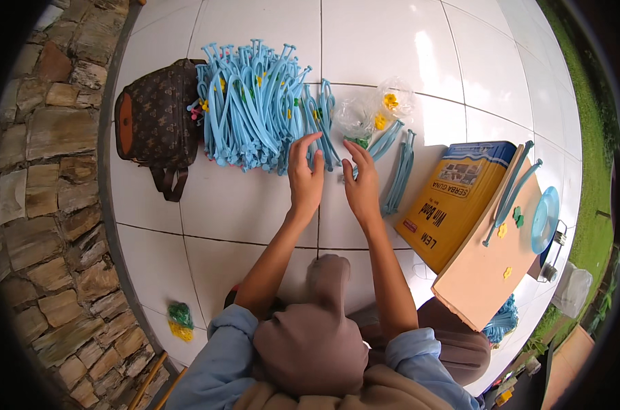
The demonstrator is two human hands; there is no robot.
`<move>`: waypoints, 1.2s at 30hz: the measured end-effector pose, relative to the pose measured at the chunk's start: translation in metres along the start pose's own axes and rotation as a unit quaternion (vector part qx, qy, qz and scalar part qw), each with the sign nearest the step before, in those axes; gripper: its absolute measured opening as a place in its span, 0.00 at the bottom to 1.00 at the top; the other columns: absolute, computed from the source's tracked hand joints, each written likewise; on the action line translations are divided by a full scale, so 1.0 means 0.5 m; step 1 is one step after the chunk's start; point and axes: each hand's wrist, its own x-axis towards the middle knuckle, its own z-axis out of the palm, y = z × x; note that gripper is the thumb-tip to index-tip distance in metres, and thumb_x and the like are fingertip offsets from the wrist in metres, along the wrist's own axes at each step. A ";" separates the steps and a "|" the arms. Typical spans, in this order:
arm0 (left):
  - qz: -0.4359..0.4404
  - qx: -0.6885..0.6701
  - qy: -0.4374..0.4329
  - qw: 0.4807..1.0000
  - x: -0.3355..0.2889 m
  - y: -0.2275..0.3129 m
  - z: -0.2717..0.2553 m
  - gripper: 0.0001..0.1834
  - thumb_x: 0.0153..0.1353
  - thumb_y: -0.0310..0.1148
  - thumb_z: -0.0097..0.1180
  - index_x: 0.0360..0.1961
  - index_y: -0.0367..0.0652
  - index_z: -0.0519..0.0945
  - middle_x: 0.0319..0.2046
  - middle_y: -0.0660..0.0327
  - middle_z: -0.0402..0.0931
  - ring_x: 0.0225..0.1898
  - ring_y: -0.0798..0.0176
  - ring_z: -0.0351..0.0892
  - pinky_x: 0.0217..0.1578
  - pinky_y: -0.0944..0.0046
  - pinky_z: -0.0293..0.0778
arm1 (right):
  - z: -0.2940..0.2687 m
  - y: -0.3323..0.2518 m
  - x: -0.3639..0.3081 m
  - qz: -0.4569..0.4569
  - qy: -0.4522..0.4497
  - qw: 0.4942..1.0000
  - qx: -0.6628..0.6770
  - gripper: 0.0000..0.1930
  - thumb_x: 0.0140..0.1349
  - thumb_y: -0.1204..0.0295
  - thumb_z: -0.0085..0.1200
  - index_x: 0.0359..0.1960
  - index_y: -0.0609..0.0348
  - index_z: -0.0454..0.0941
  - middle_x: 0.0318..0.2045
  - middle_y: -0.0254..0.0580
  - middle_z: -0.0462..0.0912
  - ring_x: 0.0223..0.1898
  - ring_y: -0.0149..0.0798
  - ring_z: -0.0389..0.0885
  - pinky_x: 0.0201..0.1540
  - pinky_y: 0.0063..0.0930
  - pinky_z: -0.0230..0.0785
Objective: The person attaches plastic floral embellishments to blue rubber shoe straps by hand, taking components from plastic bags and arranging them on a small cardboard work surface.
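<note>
My left hand (306, 174) is raised above the white tiles, its fingers curved and its thumb apart, with nothing visible in it. Facing it a short gap away, my right hand (362, 179) is likewise open. Just beyond my left fingertips lies a big heap of light blue plastic straps (252, 113) with knobbed ends, dotted with small yellow, green and pink pieces. A few separate blue straps (398, 174) lie right of my right hand. Beyond that hand sit a clear plastic bag (354, 116) with green pieces and another bag holding yellow flower pieces (380, 121).
A brown patterned backpack (161, 113) stands left of the heap. On the right are a yellow tin (453, 195) and a tan board (470, 280) carrying straps, small flowers and a blue round dish (545, 220). Green and yellow bags (181, 316) lie lower left. A stone wall (57, 225) borders the left.
</note>
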 end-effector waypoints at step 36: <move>0.014 -0.307 -0.296 0.905 -0.042 0.531 -0.057 0.09 0.63 0.34 0.44 0.40 0.40 0.68 0.32 0.65 0.69 0.33 0.74 0.69 0.33 0.71 0.66 | -0.380 -0.358 -0.180 -0.092 0.236 0.938 0.235 0.32 0.57 0.83 0.44 0.63 0.58 0.45 0.34 0.44 0.73 0.35 0.34 0.75 0.38 0.24 0.69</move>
